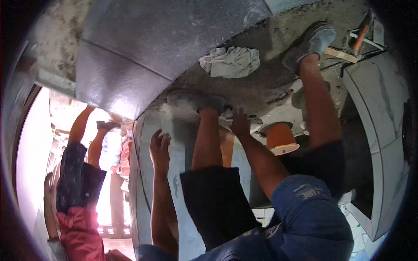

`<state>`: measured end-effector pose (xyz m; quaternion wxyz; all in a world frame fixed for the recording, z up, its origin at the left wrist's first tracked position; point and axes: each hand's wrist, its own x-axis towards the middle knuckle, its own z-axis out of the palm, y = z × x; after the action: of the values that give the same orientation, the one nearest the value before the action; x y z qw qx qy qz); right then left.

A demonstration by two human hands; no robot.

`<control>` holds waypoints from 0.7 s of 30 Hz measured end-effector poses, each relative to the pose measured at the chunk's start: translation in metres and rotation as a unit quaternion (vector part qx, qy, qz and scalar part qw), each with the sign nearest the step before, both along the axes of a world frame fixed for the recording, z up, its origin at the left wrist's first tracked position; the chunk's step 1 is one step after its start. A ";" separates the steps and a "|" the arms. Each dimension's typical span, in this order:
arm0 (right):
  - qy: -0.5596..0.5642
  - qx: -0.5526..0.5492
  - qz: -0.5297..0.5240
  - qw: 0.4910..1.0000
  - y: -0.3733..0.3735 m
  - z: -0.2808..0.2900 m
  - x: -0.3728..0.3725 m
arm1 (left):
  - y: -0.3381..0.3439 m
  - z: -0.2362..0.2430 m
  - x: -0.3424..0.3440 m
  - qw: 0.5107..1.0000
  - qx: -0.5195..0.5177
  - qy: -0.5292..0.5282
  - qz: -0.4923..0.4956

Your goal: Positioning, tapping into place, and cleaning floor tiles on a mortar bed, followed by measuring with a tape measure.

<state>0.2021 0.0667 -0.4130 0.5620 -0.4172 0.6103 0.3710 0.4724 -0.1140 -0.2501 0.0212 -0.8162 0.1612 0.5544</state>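
Observation:
My left hand (160, 150) is raised with nothing in it, its fingers apart and slightly bent. It is left of my own left leg. My right hand (241, 124) reaches forward between my legs with its fingers spread. Right by its fingers, on the floor, lies a dark, narrow tool (254, 120), too indistinct to name. An orange bucket (279, 135) stands just right of my right hand. Ahead of my hands, a crumpled pale cloth (230, 62) lies on the rough, sandy floor (272, 39).
Large grey tiles (126, 35) cover the floor at the far left, ending beside the rough ground. A wood strip (342, 55) and an orange-handled tool (361, 38) lie far right. A marbled tiled ledge (383, 100) runs along the right. Another person (80, 174) is in the bright opening at left.

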 end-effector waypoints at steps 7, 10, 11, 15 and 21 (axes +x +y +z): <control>-0.038 -0.068 0.066 0.995 0.069 -0.060 0.017 | -0.004 -0.057 -0.035 0.999 0.023 0.025 -0.010; -0.026 -0.042 -0.024 0.999 0.040 -0.060 0.004 | -0.017 -0.072 -0.054 0.997 -0.010 0.067 -0.033; -0.006 -0.033 -0.055 0.998 0.032 -0.054 -0.002 | -0.025 -0.073 -0.065 0.996 -0.016 0.077 -0.037; 0.159 -0.081 -0.343 0.922 -0.033 0.012 -0.003 | -0.042 -0.062 -0.083 0.990 -0.017 0.083 -0.112; -0.064 -0.047 -0.845 0.529 -0.178 0.059 -0.045 | -0.120 -0.073 -0.190 0.918 -0.124 0.334 -0.175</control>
<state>0.1568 -0.1115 -0.3544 0.6300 0.2447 0.6568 -0.3344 0.2823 -0.2341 -0.3232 -0.0388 -0.5389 0.3664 0.7575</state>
